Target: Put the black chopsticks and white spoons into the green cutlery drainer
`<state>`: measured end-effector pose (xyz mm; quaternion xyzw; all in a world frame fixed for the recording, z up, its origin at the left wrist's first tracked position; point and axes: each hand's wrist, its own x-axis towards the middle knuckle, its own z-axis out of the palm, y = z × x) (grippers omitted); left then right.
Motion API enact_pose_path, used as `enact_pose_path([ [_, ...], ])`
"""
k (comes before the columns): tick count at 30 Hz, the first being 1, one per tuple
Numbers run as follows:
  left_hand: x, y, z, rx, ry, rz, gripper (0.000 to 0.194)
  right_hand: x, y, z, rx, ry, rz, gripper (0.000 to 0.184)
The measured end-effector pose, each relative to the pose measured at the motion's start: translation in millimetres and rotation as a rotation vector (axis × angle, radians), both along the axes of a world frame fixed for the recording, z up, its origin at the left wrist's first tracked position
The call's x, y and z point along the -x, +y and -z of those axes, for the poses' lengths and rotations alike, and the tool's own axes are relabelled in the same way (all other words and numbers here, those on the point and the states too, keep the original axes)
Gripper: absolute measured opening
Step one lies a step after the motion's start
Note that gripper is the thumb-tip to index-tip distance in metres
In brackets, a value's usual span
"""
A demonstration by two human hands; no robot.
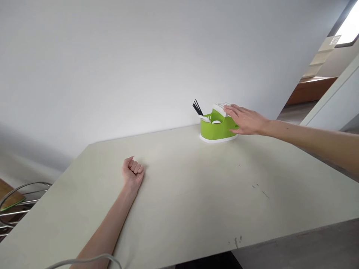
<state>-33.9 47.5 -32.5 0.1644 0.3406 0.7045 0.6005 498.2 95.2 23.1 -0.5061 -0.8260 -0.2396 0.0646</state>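
Here, the right hand (243, 119) lies open, fingers extended, against the right end of the green utensil caddy (213, 131), which stands on the bench (179, 186) near the wall (126, 74); the left hand (132, 170) is fisted, any contents hidden

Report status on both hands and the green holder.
Left hand curled on table. Right hand open at green holder. Holder upright, black sticks inside. Nothing seen blocking right hand.
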Motion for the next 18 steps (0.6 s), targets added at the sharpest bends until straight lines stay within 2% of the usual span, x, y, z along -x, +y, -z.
enact_pose_path([
  [5,9,4,2.5,0.011,-0.015,-0.015,0.064,-18,4,3.0,0.013,-0.026,0.039,0.094],
  [11,14,9,-6.9,0.003,0.008,-0.036,0.064,-27,4,3.1,-0.008,-0.084,-0.014,0.091],
  [16,8,17,-15.9,-0.023,0.062,-0.054,0.059,-8,-16,-2.8,-0.118,-0.102,-0.137,0.094],
  [18,1,22,-17.7,-0.018,0.142,-0.096,0.056,8,-23,-4.8,-0.161,-0.112,-0.179,0.086],
])
